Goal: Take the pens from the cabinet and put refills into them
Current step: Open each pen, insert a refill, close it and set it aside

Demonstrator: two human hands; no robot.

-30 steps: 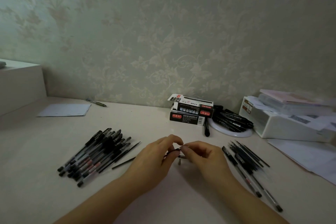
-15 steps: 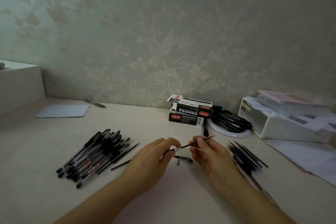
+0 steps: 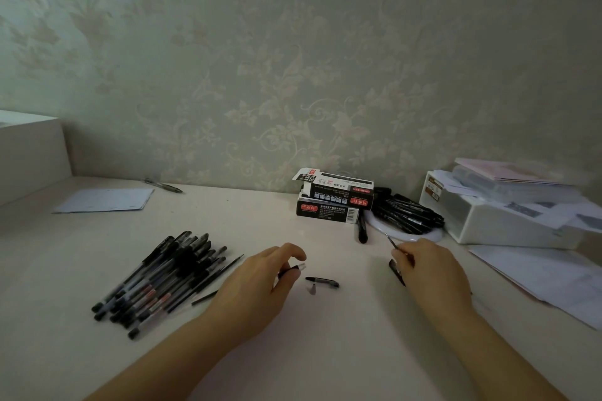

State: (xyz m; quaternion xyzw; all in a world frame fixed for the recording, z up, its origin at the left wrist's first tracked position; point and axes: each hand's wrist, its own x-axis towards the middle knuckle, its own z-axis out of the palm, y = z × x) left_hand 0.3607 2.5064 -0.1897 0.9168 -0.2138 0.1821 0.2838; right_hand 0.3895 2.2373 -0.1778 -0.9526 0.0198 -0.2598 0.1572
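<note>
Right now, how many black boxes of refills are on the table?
2: the lower box lies flat near the wall, and the open box is stacked on top of it. Others may be hidden.

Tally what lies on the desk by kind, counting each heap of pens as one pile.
Pen piles: 2, left and on the round white plate
Refill boxes: 2, stacked
Storage box: 1
Pen cap: 1
Pen tip: 1
Total: 7
</note>
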